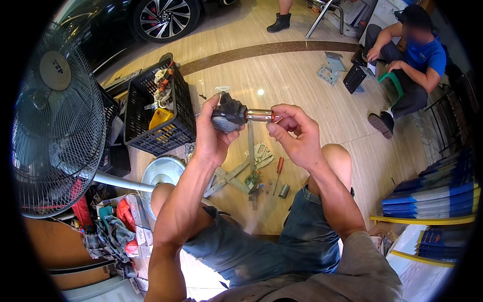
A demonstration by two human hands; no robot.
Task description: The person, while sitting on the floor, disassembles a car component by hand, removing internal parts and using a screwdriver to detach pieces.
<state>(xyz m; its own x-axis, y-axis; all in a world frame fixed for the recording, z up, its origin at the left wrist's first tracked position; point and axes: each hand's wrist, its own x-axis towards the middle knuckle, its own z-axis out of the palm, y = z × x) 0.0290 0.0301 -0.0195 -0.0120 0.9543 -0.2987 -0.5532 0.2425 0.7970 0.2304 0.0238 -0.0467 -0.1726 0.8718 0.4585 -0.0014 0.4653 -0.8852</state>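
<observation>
Partly curled, hands point(212, 138) point(303, 138) hold black device point(230, 114), metal tube point(259, 116)

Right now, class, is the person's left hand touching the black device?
Touching. The head view shows it plainly: the left hand grips the black device between thumb and fingers, with no gap.

the tool point(230, 110) is black, the cylinder point(258, 116) silvery, the screwdriver handle point(280, 164) red.

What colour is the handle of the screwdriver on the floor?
The screwdriver handle is reddish-orange, best seen in the head view.
</observation>
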